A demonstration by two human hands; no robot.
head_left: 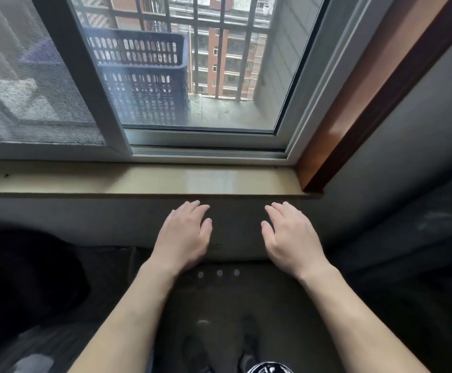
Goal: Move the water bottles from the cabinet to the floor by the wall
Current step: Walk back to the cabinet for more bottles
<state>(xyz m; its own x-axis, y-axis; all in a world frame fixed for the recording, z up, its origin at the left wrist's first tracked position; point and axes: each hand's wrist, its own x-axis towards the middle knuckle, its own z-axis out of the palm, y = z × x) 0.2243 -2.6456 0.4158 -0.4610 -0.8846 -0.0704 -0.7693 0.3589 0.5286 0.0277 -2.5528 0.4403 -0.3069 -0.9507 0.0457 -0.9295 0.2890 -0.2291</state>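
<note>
Water bottles are not plainly seen; three pale round spots point(219, 272) at the foot of the wall point(85, 219), lower centre, may be caps, but this cannot be told. The left hand point(184, 235) and right hand point(289, 235) are held empty below the window sill point(138, 181), fingers relaxed and loosely spread. A release step is judged to be in hand; a return to the unseen cabinet is called for next.

**At the Window**

Glossy beige sill point(219, 181) across the middle, under a grey sliding window frame point(208, 138). Mesh screen point(31, 90) over the left pane. Behind the right glass, a dark slotted crate point(144, 84), then black bars point(221, 49), then a red-brick apartment block point(237, 63) farther off. Reddish wooden trim point(367, 103) up the right side. Dark rounded shape point(17, 278) at lower left, too dim to identify.
</note>
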